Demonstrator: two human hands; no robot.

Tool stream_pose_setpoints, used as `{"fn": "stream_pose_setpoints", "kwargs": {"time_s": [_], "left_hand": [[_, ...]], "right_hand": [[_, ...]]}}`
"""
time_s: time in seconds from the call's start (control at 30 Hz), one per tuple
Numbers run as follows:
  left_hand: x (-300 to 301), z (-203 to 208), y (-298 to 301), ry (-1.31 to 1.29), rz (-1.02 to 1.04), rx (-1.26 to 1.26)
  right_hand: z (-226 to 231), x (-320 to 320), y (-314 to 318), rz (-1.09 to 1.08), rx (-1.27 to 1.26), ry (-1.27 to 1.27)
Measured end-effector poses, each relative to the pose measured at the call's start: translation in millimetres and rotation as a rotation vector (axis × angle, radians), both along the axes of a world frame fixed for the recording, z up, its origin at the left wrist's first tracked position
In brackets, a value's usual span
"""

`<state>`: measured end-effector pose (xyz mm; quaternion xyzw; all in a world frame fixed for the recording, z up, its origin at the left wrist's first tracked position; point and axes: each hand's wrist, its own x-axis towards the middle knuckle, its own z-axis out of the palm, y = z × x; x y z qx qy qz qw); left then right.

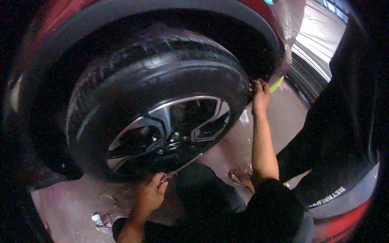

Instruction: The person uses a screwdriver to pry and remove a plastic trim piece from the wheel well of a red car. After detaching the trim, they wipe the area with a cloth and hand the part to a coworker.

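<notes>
A black tyre on a silver-and-black alloy wheel fills the middle, inside the wheel arch of a red car. Below the rim, my left hand is closed on a screwdriver with a reddish handle and a long thin shaft, which slants up to the right across the lower wheel. At the tyre's right side, my right hand reaches to the lower edge of the arch with its fingers curled together. What those fingers grip is hidden in dark shadow. A yellow-green strip shows just beyond them.
The grey fender edge curves over the tyre. Crumpled wrappers lie on the floor at lower left. A sandalled foot rests on the floor below the right forearm. Dark cloth and a red-and-grey surface take up the right side.
</notes>
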<state>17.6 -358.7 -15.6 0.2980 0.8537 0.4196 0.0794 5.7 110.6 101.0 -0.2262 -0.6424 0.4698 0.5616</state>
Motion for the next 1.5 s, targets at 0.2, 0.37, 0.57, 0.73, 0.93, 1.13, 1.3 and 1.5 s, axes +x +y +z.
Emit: {"fn": "stream_pose_setpoints", "kwargs": {"time_s": [0.2,0.37,0.57,0.73,0.93,1.13,1.3,1.5], "left_hand": [[-9.3,-14.6,-5.8,0.152,0.022,-0.044],[-11.5,-0.2,-23.2,0.209,0.04,-0.227],[-12.8,5.4,2.3,0.258,-0.018,-0.225],[-11.8,5.3,-10.7,0.286,-0.011,-0.137],[-6.3,6.7,-17.4,0.278,0.039,-0.239],[2.0,48.5,-22.0,-0.045,0.024,-0.196],[-15.5,-9.1,-4.5,0.251,0.033,-0.251],[-21.9,-29.2,-5.9,0.177,0.05,-0.353]], "right_hand": [[30.6,-11.4,-14.1,-0.129,0.486,-0.143],[88.3,-20.5,-73.6,0.476,-0.098,0.31],[115.5,-20.5,-49.4,0.84,-0.348,0.621],[111.3,-22.8,-39.3,0.804,-0.447,0.602],[129.9,-41.0,-117.5,0.288,0.621,-0.271],[184.5,-51.7,-215.3,0.39,0.678,-0.402],[182.6,-51.1,-250.8,0.274,0.985,-0.537],[165.4,-57.8,-250.0,0.246,0.998,-0.514]]}}
